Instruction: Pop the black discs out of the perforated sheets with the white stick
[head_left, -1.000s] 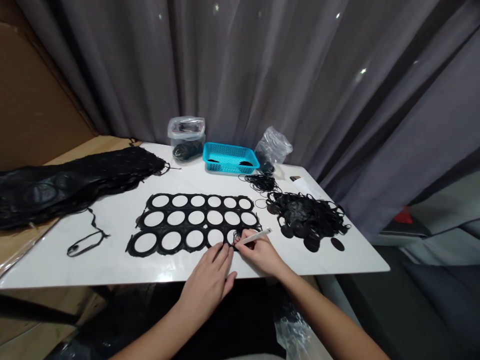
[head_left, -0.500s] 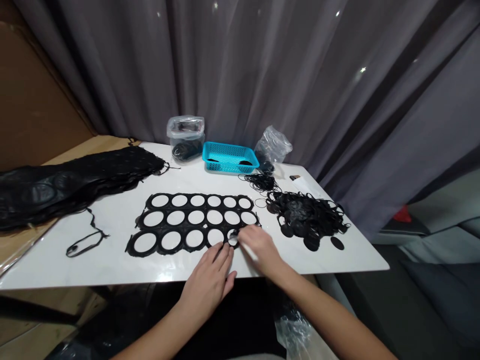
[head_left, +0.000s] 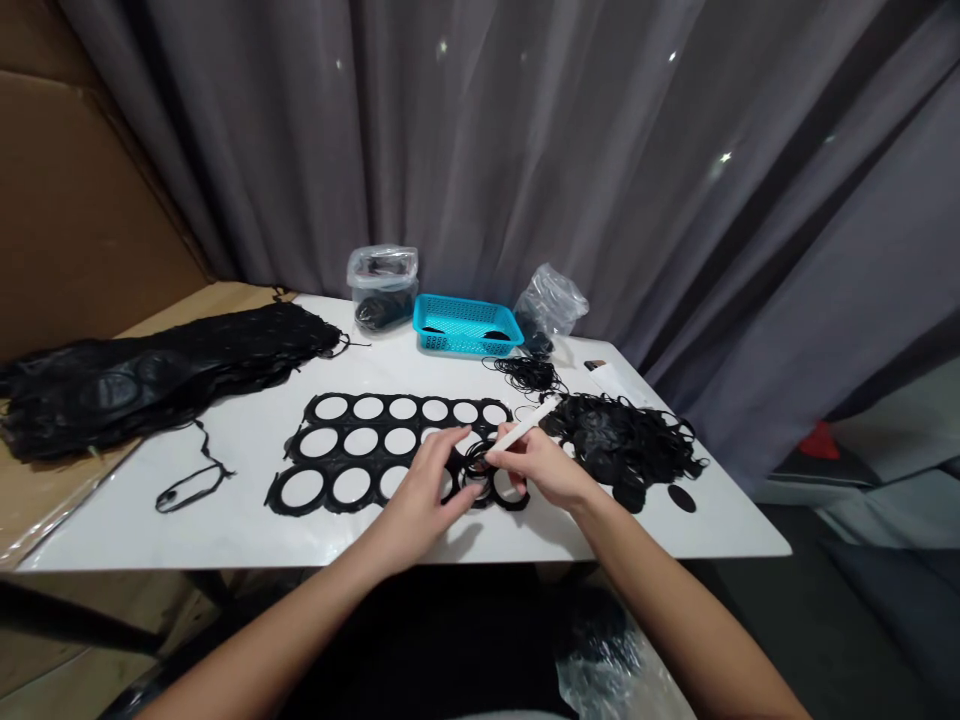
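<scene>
A black rubber sheet (head_left: 307, 440) with rows of large round holes lies flat before me on the white table. My right hand (head_left: 544, 465) grips a slim white stick-like tool (head_left: 525, 425), angled up to the right; its tip is hidden. Several thin black rubber rings (head_left: 475, 458) hang in a loose bunch by my right fingertips, above the sheet's near row. My left hand (head_left: 420, 495) is over the sheet, thumb and fingers apart around the rings' left side. Whether its thumb touches them I cannot tell.
To the right sit a pile of black rubber scraps and discs (head_left: 622, 440) and a tangle of thin rings (head_left: 529, 373). Behind are a blue basket (head_left: 469, 312), a clear container (head_left: 382, 290) and a plastic bag (head_left: 551, 300). Stacked black sheets (head_left: 172, 365) lie left.
My right hand has lifted from the sheet's near row, bringing the white tool and thin rings into clear view. My left hand has risen off the near edge and its fingers have spread.
</scene>
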